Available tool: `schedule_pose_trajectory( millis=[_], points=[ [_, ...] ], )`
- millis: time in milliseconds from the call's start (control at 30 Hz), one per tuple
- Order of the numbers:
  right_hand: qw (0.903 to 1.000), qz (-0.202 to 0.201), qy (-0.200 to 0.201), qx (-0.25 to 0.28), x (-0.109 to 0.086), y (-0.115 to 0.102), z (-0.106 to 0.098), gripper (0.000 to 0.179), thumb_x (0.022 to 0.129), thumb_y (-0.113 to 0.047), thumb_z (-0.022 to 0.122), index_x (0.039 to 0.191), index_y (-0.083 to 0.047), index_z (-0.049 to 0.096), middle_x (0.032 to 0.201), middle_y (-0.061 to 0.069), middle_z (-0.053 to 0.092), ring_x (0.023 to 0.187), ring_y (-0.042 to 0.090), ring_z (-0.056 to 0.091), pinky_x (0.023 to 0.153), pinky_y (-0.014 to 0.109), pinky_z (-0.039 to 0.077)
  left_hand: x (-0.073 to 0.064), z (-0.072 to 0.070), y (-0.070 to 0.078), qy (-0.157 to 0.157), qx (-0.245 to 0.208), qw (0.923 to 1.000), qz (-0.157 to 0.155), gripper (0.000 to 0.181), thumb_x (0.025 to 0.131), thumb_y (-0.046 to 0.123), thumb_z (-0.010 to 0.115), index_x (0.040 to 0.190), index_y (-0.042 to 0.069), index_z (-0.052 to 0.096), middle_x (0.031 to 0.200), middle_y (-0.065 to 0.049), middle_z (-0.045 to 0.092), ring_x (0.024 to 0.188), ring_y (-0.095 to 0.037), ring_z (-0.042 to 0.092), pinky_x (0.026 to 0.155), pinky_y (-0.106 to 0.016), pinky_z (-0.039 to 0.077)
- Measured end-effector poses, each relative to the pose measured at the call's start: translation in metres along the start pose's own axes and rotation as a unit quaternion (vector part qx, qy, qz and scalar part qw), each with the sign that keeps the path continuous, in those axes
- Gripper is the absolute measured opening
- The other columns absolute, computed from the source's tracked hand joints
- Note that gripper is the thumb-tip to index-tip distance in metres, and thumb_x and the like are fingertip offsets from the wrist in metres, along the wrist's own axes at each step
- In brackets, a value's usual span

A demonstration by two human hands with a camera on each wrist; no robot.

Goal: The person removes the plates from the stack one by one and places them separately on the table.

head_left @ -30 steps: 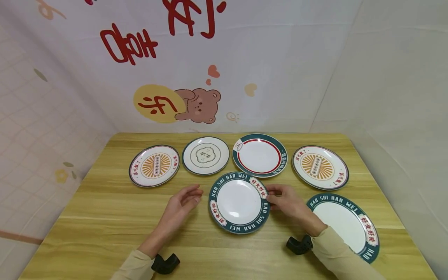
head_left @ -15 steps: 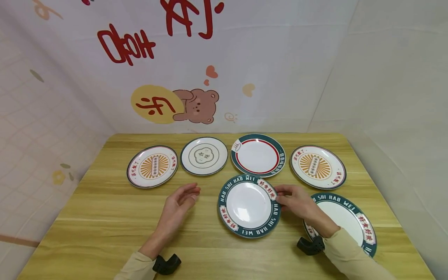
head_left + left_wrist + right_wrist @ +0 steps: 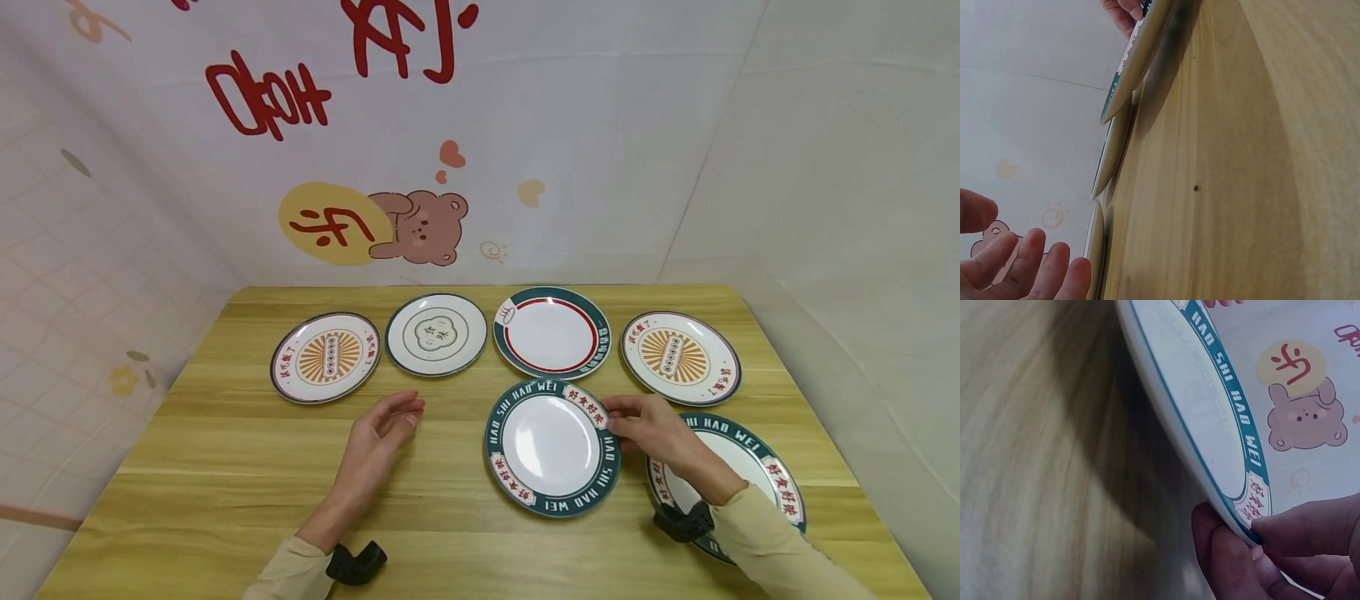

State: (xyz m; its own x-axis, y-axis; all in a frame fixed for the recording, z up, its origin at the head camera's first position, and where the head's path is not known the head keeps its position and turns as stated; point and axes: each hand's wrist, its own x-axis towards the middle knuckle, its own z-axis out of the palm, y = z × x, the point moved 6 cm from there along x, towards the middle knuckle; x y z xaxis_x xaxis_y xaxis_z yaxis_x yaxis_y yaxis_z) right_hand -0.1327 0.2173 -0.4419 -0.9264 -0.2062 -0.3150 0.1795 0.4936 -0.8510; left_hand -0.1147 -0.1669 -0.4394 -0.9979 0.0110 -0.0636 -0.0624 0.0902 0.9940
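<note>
My right hand (image 3: 654, 429) pinches the right rim of a round white plate (image 3: 551, 446) with a green lettered border. In the right wrist view the thumb lies on top of the rim and fingers are beneath it. That plate's underside shows over a dark shadow on the wood in the left wrist view. My left hand (image 3: 378, 437) hovers to the left of the plate, apart from it, fingers loosely bent and holding nothing. Under my right forearm lies a larger plate (image 3: 750, 458) with the same green lettered border, partly hidden by the arm.
Along the back of the wooden table (image 3: 247, 475) lie a sunburst plate (image 3: 326, 358), a plate with a small emblem (image 3: 437, 335), a plate with a red ring (image 3: 552, 335) and another sunburst plate (image 3: 681, 358). A printed cloth wall (image 3: 585, 125) stands close behind.
My right hand has moved to the right and slightly toward me, bringing the pinched plate along, away from my left hand. The left hand stays nearly in place.
</note>
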Motion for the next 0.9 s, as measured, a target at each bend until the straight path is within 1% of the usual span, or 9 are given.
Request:
schedule_pose_trajectory(
  millis=[200, 300, 400, 500, 600, 700, 900],
  points=[
    [1.0000, 0.000, -0.004, -0.007, 0.002, 0.003, -0.003, 0.041, 0.100, -0.004, 0.063, 0.138, 0.012, 0.057, 0.126, 0.026, 0.065, 0.093, 0.023, 0.065, 0.073, 0.032, 0.062, 0.000, -0.001, 0.003, -0.002, 0.007, 1.0000, -0.001, 0.039, 0.101, 0.001, 0.060, 0.140, -0.003, 0.058, 0.133, -0.021, 0.064, 0.126, -0.031, 0.061, 0.097, -0.018, 0.050],
    [0.9999, 0.001, -0.006, -0.010, 0.003, 0.005, -0.004, 0.041, 0.100, -0.003, 0.064, 0.138, 0.012, 0.058, 0.121, 0.023, 0.066, 0.092, 0.023, 0.064, 0.072, 0.032, 0.061, 0.001, -0.002, 0.005, -0.002, 0.013, 0.9999, 0.001, 0.038, 0.101, 0.002, 0.060, 0.140, -0.001, 0.058, 0.132, -0.020, 0.065, 0.126, -0.031, 0.061, 0.096, -0.017, 0.051],
    [0.9999, 0.001, -0.006, -0.013, 0.005, 0.006, -0.004, 0.041, 0.099, -0.003, 0.064, 0.137, 0.011, 0.059, 0.116, 0.019, 0.066, 0.091, 0.023, 0.062, 0.071, 0.032, 0.061, 0.002, -0.003, 0.006, -0.001, 0.018, 0.9998, 0.006, 0.038, 0.101, 0.002, 0.060, 0.139, -0.001, 0.059, 0.132, -0.019, 0.065, 0.125, -0.031, 0.061, 0.096, -0.017, 0.051],
    [0.9998, -0.002, -0.004, -0.020, 0.006, 0.006, -0.004, 0.040, 0.099, -0.002, 0.063, 0.136, 0.012, 0.059, 0.115, 0.019, 0.066, 0.092, 0.023, 0.063, 0.071, 0.031, 0.061, 0.002, -0.004, 0.006, -0.001, 0.019, 0.9998, 0.011, 0.038, 0.102, 0.000, 0.060, 0.140, -0.003, 0.057, 0.132, -0.020, 0.065, 0.125, -0.032, 0.061, 0.096, -0.017, 0.050],
    [0.9992, -0.003, 0.000, -0.039, 0.007, 0.006, -0.002, 0.038, 0.100, -0.002, 0.063, 0.135, 0.011, 0.061, 0.118, 0.020, 0.068, 0.091, 0.022, 0.064, 0.072, 0.030, 0.061, 0.002, -0.005, 0.007, 0.000, 0.018, 0.9997, 0.013, 0.039, 0.102, -0.001, 0.059, 0.140, -0.005, 0.057, 0.132, -0.021, 0.065, 0.126, -0.032, 0.061, 0.097, -0.017, 0.050],
    [0.9973, -0.005, 0.006, -0.073, 0.007, 0.006, -0.002, 0.036, 0.100, -0.004, 0.063, 0.134, 0.008, 0.064, 0.120, 0.020, 0.069, 0.090, 0.022, 0.064, 0.073, 0.031, 0.060, 0.002, -0.007, 0.007, 0.001, 0.019, 0.9998, 0.012, 0.039, 0.102, 0.000, 0.059, 0.141, -0.005, 0.056, 0.132, -0.021, 0.064, 0.126, -0.032, 0.060, 0.098, -0.016, 0.050],
    [0.9874, -0.029, 0.023, -0.154, 0.004, -0.001, -0.002, 0.034, 0.100, -0.013, 0.066, 0.129, 0.003, 0.069, 0.119, 0.015, 0.072, 0.097, 0.023, 0.064, 0.085, 0.038, 0.058, 0.000, -0.013, 0.007, 0.002, 0.024, 0.9996, 0.017, 0.040, 0.102, -0.002, 0.059, 0.141, -0.005, 0.055, 0.133, -0.022, 0.064, 0.127, -0.032, 0.060, 0.099, -0.017, 0.049]
  ],
)
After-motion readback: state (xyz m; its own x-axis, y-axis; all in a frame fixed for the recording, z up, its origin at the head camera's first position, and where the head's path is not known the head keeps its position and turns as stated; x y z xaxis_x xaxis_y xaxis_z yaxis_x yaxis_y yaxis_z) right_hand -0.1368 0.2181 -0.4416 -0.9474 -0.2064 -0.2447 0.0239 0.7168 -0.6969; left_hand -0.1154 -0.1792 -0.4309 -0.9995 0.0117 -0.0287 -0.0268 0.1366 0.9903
